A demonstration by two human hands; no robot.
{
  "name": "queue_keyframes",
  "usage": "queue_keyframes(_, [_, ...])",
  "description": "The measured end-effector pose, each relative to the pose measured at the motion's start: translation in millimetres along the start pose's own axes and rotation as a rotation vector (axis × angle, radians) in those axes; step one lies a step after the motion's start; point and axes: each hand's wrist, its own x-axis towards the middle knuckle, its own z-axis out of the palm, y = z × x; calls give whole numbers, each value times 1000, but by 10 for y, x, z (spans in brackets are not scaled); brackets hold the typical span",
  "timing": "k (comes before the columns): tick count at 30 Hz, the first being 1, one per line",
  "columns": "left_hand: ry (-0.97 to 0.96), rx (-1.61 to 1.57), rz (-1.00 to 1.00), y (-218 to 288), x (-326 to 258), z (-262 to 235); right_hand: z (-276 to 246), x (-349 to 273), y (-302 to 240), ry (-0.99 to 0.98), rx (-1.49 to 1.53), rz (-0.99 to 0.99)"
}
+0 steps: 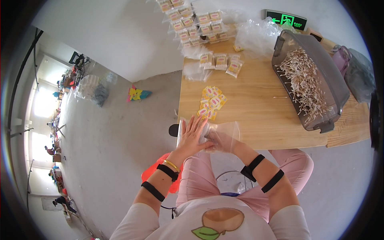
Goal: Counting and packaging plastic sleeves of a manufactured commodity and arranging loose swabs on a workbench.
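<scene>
Plain white wall (120, 36) across the upper left, meeting the ground at a corner near the table. Grey, smooth-looking floor (116, 144) with faint marks, spreading wide to the left and again to the right below the table. Pale wooden table (252, 128) with visible grain, a seam near the right end. Lit green exit sign (286, 20) beyond the table's far edge, with an arrow and a running figure. Bright windows (42, 148) along the far left side, washed out by daylight. Cluttered furniture beneath, too small to tell apart.
</scene>
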Motion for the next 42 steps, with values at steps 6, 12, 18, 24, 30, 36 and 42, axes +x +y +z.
queue_keyframes(6, [33, 56, -6, -3, 0, 53, -12, -194, 45, 235, -237, 31])
queue_keyframes(12, [67, 8, -30, 141, 76, 53, 56, -145, 278, 122, -497, 85])
queue_keyframes(18, [65, 62, -63, 186, 80, 124, -5, -40, -141, 4, -625, 343])
queue_keyframes(24, [58, 72, -65, 270, 97, 134, -51, 10, -37, -79, -583, 332])
queue_keyframes(30, [61, 89, -56, 242, 50, 151, -156, 8, -362, -79, -632, 472])
queue_keyframes(36, [116, 124, 58, 247, 34, 183, 39, -183, -113, 211, -605, 356])
queue_keyframes(42, [76, 111, 54, 75, -5, 213, 55, -117, -172, 191, -644, 367])
